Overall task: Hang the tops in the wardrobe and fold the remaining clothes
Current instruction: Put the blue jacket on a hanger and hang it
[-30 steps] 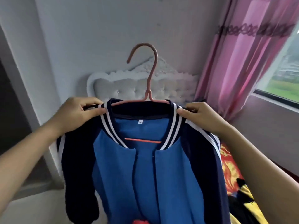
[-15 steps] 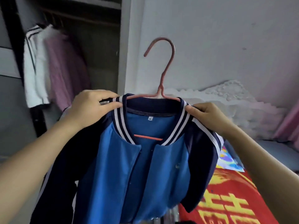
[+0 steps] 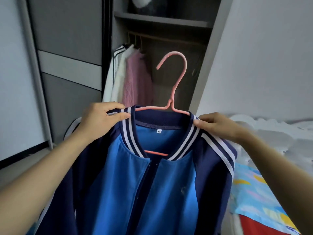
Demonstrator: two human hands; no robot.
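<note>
- Both hands hold the jacket up by its shoulders: the left hand [image 3: 101,119] pinches the striped collar with its thumb and curled fingers, and the right hand [image 3: 218,126] pinches the other side of the collar the same way
- Head view, the thing: the blue and dark blue jacket [image 3: 128,184] is already on the pink hanger [image 3: 179,82]. The hanger's arms go inside the shoulders, and its hook sticks up above the collar
- Head view, where it is: the jacket hangs in the air in front of the person, not yet in the wardrobe [image 3: 160,19]
- Head view, what has changed: one second ago the jacket was held up in front of a white headboard and a pink curtain. Half a second ago the wardrobe was only at the left edge. Now the open wardrobe is right behind the hook. The two hands pinch the collar just as they did before
- Head view, inside the wardrobe: a rail [image 3: 169,37] runs under a shelf. A white top [image 3: 116,70] and a pink sweater [image 3: 137,82] hang at its left end
- Head view, the side: the bed [image 3: 271,133] is on the right
- What this means: the person has turned to face the wardrobe, so I think the hanging is about to start. The rail is higher than the hook, so the jacket needs to go up and forward until the hook goes over the rail
- One worry: no hand is on the hook, so it may wobble and miss the rail
</note>
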